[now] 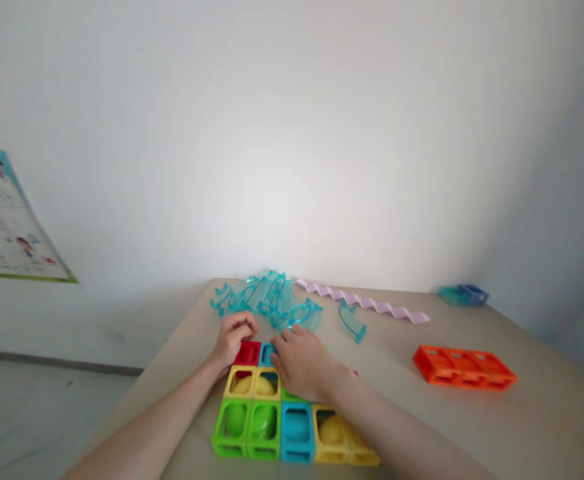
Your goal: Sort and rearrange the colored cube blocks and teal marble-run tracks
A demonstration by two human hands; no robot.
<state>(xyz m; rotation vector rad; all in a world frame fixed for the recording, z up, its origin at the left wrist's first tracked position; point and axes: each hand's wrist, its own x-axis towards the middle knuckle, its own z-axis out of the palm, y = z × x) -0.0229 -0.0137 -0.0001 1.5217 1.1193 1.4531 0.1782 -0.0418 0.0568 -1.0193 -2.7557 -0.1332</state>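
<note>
Several hollow plastic cube blocks in red, blue, yellow and green stand joined in rows on the table in front of me. My left hand (235,335) is closed at the far left corner, its fingers curled against the red block (247,353). Beside the red one is a blue block (267,354), and my right hand (302,360) is closed over its right side, hiding the neighbouring blocks. Yellow blocks (253,382) form the middle row at left. Nearest me are green blocks (249,430), another blue block (297,432) and more yellow ones, partly behind my right forearm.
Clear teal curved track pieces (272,300) lie heaped beyond my hands, with a single track piece (352,321) apart. A lilac zigzag strip (365,301) runs along the wall. To the right are an orange three-cell block (465,368) and a dark blue block (473,295).
</note>
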